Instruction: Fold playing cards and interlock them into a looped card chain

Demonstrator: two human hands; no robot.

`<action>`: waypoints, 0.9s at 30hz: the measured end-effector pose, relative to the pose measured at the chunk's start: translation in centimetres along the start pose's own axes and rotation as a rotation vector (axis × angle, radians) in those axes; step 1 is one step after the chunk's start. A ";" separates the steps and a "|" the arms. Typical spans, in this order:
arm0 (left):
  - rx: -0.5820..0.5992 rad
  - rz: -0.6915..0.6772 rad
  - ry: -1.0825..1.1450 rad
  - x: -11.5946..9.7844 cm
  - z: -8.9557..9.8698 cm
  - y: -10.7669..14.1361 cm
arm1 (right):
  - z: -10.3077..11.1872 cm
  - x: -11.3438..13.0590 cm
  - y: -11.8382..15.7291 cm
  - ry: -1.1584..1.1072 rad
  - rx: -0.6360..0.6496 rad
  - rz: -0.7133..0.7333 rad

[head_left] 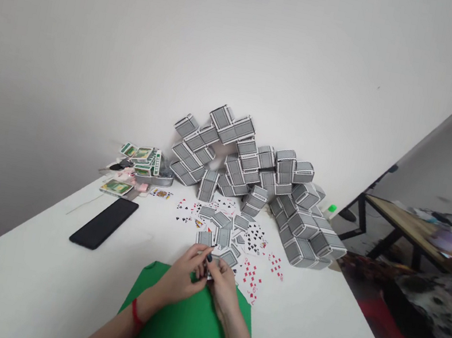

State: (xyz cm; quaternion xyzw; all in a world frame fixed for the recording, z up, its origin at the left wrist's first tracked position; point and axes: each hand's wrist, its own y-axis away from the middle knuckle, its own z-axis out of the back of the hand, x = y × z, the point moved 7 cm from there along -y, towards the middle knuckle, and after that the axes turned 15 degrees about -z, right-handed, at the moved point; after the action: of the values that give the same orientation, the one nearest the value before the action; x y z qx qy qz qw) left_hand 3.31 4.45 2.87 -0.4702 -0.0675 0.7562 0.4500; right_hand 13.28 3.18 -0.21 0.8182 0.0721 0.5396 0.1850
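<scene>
My left hand (185,273), with a red band at its wrist, and my right hand (223,286) meet at the near edge of the table. Their fingers are closed together around a playing card (209,275), mostly hidden by the fingers; how far it is folded I cannot make out. Just beyond the fingertips lies a pile of loose playing cards (222,236), several with grey backs up. Face-up cards, such as a red diamond card (250,272), spread to the right of it.
Grey-backed card blocks form a stack (242,163) along the wall and a cluster (306,233) at right. A black phone (105,223) lies at left, near green card boxes (146,160). A green cloth (180,330) covers my lap. A person sits at far right beside another table (409,221).
</scene>
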 end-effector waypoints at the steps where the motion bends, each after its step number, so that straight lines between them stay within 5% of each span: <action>1: 0.001 -0.001 -0.006 -0.1 0.1 0.0 | -0.1 -0.1 0.0 -0.012 0.020 -0.018; 6: -0.013 -0.027 -0.017 -0.5 0.4 -0.1 | -0.8 0.2 0.2 -0.095 0.135 -0.048; 11: -0.048 0.023 0.151 -0.5 0.2 -0.2 | 0.1 0.7 0.1 -0.045 0.060 -0.013; 17: -0.292 0.466 0.782 2.6 0.2 0.2 | 1.5 2.3 0.2 0.066 -0.071 0.157; 21: -0.101 0.630 1.141 2.1 -1.2 0.8 | 0.0 3.0 1.3 0.148 0.089 0.207; 27: 0.019 0.583 1.251 0.6 -1.9 0.8 | -0.6 3.2 2.0 0.272 0.161 0.200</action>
State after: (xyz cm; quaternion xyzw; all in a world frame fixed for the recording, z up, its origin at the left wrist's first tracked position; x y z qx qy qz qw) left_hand 4.16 3.81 1.03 -0.8131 0.3410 0.4334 0.1866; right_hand 13.91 2.48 3.47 0.7529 0.0579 0.6535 0.0528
